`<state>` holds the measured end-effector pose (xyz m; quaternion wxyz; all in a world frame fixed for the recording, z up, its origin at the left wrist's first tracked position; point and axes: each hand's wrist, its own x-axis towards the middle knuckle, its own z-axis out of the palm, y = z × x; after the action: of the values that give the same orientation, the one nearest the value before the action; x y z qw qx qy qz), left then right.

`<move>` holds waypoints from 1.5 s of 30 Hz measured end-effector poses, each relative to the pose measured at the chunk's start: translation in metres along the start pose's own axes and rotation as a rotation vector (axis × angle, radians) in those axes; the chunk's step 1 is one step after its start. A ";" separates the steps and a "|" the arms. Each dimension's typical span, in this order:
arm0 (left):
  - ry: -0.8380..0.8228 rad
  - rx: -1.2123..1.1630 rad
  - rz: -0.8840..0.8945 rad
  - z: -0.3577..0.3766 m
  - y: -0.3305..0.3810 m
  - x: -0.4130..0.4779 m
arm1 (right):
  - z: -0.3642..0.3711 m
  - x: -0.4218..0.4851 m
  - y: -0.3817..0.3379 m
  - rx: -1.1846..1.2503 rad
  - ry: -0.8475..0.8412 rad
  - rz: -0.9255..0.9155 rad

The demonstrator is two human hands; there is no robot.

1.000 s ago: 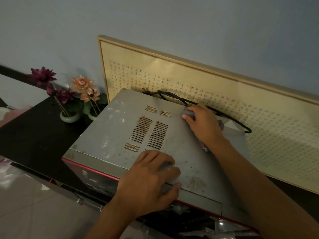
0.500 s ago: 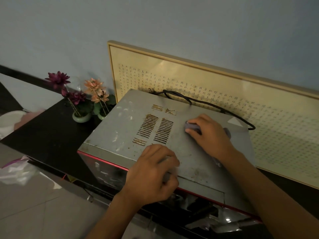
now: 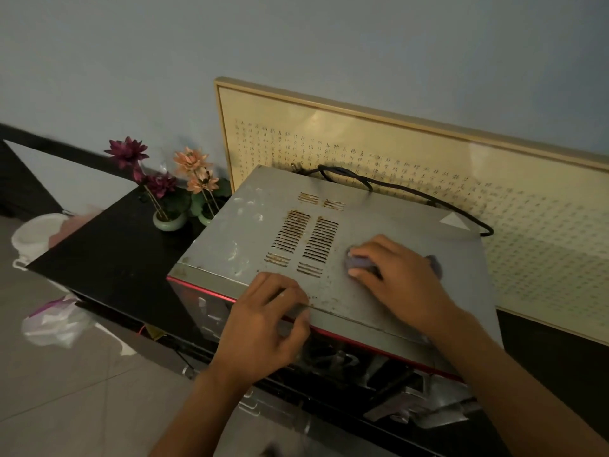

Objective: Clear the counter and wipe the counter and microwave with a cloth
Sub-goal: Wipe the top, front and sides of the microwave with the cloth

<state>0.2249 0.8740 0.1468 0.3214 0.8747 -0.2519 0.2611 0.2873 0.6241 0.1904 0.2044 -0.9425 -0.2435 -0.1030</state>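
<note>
A grey microwave (image 3: 250,232) with rusty vent slots in its top stands on the black counter (image 3: 115,258). My right hand (image 3: 402,282) lies on the microwave's top just right of the vents. It presses a small grey-purple cloth (image 3: 361,262) against the metal, fingers curled over it. The cloth shows at my fingertips and behind my knuckles. My left hand (image 3: 263,324) grips the microwave's front top edge, fingers bent onto the top above the red trim.
A black power cord (image 3: 412,192) loops over the microwave's back edge. A large framed calligraphy panel (image 3: 494,192) leans on the wall behind. Two small vases of artificial flowers (image 3: 168,221) stand left of the microwave. A plastic bag (image 3: 56,324) and a white bucket (image 3: 36,235) sit on the floor.
My right hand slid the cloth from the back of the microwave's top toward the front, beside the vents. My left hand shifted slightly toward the front edge. The view moved left.
</note>
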 end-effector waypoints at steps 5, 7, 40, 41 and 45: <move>0.013 -0.029 -0.009 -0.003 0.001 -0.001 | 0.008 -0.023 -0.045 0.004 -0.174 -0.285; 0.017 -0.057 -0.016 -0.004 0.005 -0.001 | -0.003 -0.030 -0.036 -0.068 -0.216 -0.295; -0.034 0.482 -0.386 -0.064 -0.014 -0.005 | 0.023 -0.018 -0.037 -0.068 -0.123 0.009; -0.013 0.485 -0.409 -0.064 -0.015 -0.005 | 0.026 -0.019 -0.036 -0.084 -0.121 0.010; -0.101 0.392 -0.292 -0.052 -0.010 -0.002 | 0.027 -0.021 -0.032 -0.132 -0.105 -0.002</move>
<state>0.2145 0.9171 0.1757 0.1669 0.9594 -0.0831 0.2117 0.2559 0.6531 0.1710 0.1287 -0.9578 -0.2475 -0.0693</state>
